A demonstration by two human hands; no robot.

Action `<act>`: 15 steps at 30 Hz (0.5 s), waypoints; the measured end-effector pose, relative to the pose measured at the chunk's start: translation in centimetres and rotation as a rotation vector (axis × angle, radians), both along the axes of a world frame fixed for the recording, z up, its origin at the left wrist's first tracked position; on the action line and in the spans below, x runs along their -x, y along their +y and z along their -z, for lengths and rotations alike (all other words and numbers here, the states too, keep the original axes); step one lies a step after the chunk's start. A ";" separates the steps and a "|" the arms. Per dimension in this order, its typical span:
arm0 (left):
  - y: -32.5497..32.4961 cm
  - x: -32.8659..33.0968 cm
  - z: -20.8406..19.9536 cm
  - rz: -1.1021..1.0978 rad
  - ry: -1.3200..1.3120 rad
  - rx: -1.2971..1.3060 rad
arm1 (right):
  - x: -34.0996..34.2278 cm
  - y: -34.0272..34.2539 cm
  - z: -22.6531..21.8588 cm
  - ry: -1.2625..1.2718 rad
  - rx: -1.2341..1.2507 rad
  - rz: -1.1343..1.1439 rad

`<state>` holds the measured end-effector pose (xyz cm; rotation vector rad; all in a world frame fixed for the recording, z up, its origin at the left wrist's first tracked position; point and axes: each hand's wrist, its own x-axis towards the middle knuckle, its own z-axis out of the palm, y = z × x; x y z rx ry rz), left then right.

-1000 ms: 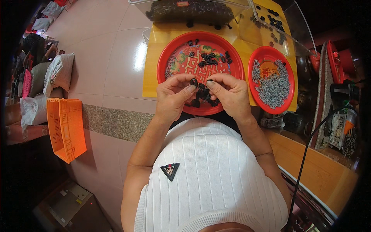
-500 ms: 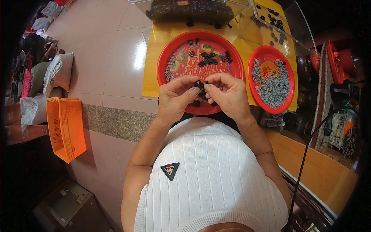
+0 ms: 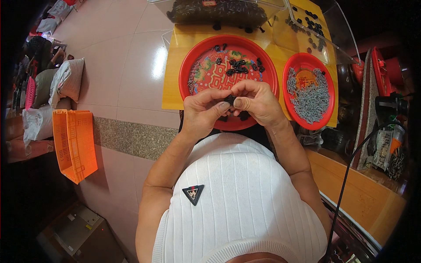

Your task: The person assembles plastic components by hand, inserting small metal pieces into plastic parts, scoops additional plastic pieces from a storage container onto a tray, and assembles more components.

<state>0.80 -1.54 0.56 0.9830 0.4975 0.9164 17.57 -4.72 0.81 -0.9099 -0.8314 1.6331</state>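
Observation:
My left hand (image 3: 202, 110) and my right hand (image 3: 259, 103) meet over the near part of a round red tray (image 3: 186, 65). Between their fingertips is a small black part (image 3: 229, 100), mostly covered by the thumbs and forefingers, so its exact kind cannot be made out. Both hands are closed in a pinch on it. Several loose black pieces (image 3: 237, 68) lie on the tray's patterned bottom, and a few more show dark beneath my fingers. To the right, a smaller red tray (image 3: 287, 105) holds a heap of grey screws (image 3: 312, 103).
A clear plastic box (image 3: 219, 12) full of dark pieces stands at the far edge of the yellow board (image 3: 170, 87). More black pieces (image 3: 312, 26) sit by a clear panel at far right. An orange crate (image 3: 75, 144) stands on the floor at left; a black cable (image 3: 346, 175) hangs at right.
My fingertips have come closer together around the black part, covering more of it. The right hand has turned slightly over it; the trays and loose pieces stay as they were.

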 end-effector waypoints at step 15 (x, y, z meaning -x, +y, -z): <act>1.1 -0.6 -0.8 0.051 0.237 -0.086 | -0.2 0.8 -1.4 -0.321 -0.033 0.063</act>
